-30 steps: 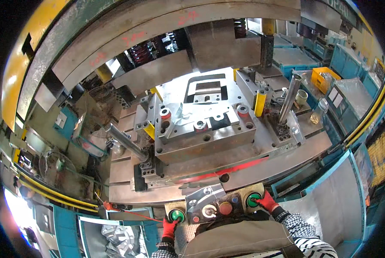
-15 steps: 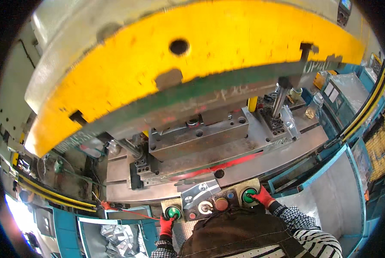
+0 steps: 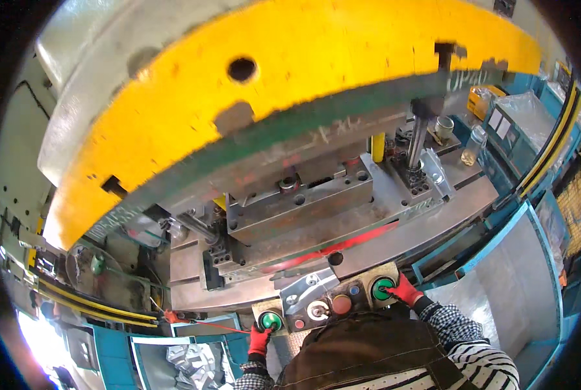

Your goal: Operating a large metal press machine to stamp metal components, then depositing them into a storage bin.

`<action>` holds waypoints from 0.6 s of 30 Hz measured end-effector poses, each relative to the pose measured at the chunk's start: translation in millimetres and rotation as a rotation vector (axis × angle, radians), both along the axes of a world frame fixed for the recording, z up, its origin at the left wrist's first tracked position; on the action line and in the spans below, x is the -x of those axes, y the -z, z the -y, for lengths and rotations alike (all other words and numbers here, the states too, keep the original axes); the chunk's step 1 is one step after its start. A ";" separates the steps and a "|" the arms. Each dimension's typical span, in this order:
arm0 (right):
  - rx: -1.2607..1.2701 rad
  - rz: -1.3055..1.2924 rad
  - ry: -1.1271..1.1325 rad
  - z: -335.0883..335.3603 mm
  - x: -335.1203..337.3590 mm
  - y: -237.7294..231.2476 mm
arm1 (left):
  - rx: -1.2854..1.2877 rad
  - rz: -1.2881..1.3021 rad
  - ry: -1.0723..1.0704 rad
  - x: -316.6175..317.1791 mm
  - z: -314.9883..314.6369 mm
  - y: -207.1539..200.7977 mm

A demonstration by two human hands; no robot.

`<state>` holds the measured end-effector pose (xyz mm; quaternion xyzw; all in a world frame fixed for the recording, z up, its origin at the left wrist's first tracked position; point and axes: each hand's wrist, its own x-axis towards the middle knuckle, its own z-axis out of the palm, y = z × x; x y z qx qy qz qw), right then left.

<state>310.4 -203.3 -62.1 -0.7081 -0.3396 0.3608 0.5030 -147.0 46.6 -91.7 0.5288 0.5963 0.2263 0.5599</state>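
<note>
My left hand [image 3: 260, 340], in a red glove, presses its fingertips on the left green push button [image 3: 270, 320] of the control panel [image 3: 316, 304]. My right hand [image 3: 405, 290], also red-gloved, rests on the right green push button [image 3: 382, 288]. Between them sit a red button [image 3: 341, 304] and a metal knob. Above the panel the yellow press ram [image 3: 303, 91] is down close over the grey steel die block [image 3: 303, 201]. A shiny metal sheet part [image 3: 306, 288] lies at the panel's back edge.
A steel guide post [image 3: 417, 140] stands right of the die. A red strip [image 3: 332, 248] runs along the press bed front. Teal frames and bins [image 3: 498, 260] lie to the right, a clear jar [image 3: 473, 144] at the far right, crumpled metal scrap [image 3: 186, 364] lower left.
The yellow ram has come down over the die, which lay open a second ago with a plate showing. Both hands have stayed on the green buttons.
</note>
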 end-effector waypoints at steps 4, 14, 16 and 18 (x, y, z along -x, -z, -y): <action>-0.051 0.003 0.011 4.6 -5.5 22.2 | -0.485 -0.595 0.511 -29.1 -50.7 -91.9; -0.015 -0.229 0.082 33.4 -23.5 45.8 | -1.689 -0.494 0.204 -303.9 -158.3 -358.8; 0.135 -0.130 0.173 50.2 -35.4 30.4 | -1.743 -0.671 0.194 -336.6 -171.7 -362.3; 0.214 -0.098 0.258 69.9 -53.3 14.2 | -1.432 -1.163 0.294 -363.3 -179.6 -352.2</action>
